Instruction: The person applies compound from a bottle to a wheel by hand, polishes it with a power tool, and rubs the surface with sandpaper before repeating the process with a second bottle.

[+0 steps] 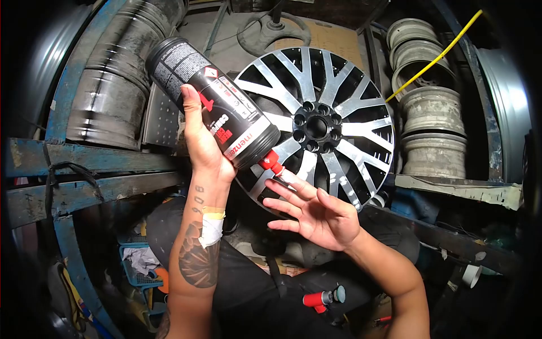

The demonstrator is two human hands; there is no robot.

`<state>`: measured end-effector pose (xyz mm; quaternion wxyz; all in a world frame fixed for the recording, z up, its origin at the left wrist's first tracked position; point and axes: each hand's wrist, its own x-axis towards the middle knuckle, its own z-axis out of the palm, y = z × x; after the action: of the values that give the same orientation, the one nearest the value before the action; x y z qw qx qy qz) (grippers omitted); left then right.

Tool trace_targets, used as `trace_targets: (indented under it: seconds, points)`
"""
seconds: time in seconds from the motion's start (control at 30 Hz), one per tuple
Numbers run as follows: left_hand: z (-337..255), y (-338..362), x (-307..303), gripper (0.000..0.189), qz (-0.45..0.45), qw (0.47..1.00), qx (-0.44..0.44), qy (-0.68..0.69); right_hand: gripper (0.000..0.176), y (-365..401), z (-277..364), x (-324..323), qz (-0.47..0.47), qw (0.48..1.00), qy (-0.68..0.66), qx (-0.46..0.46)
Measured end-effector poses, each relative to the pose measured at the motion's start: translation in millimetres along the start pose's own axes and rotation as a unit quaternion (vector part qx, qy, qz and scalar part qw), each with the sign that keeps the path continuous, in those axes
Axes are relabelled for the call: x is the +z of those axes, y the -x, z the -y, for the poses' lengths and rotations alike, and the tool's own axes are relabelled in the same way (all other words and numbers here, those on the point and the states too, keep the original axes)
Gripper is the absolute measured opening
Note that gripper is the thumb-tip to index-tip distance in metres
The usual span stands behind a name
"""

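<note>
Left hand clamped on tipped bottle, nozzle at spread right hand fingers; wheel not yet touched.

A bottle tilts at centre left of the frame, gripped by the left hand, nozzle just above the spread right hand. A wheel stands behind both. Rims stack at right. A tool lies at bottom centre.

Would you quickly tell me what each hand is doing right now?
Left hand: shut on the black bottle.
Right hand: open, beneath its red nozzle.
</note>
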<state>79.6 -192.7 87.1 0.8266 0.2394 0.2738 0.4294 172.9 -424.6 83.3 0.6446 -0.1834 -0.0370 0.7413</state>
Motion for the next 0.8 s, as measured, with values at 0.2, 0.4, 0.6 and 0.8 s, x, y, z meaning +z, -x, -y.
trace_targets:
  seconds: [0.2, 0.4, 0.6, 0.8]
  points:
    - [1.5, 3.3, -0.4, 0.069, -0.016, 0.997, 0.061, -0.045, 0.07, 19.0, 19.1, -17.8, -0.018, 0.94, 0.336, -0.058]
    - [-9.5, 9.9, -2.3, 0.065, -0.004, 0.997, 0.059, -0.048, 0.055, 30.2, -3.1, -41.1, -0.14, 0.311, 0.939, -0.042]
    - [-9.4, 5.8, -9.3, 0.057, -0.047, 0.997, 0.058, -0.037, 0.063, 23.8, -1.1, -47.6, -0.209, 0.198, 0.955, -0.066]
    - [-7.4, 8.2, -2.3, 0.058, -0.041, 0.996, 0.058, -0.047, 0.068, 23.9, -9.2, -47.1, -0.18, 0.228, 0.955, -0.059]
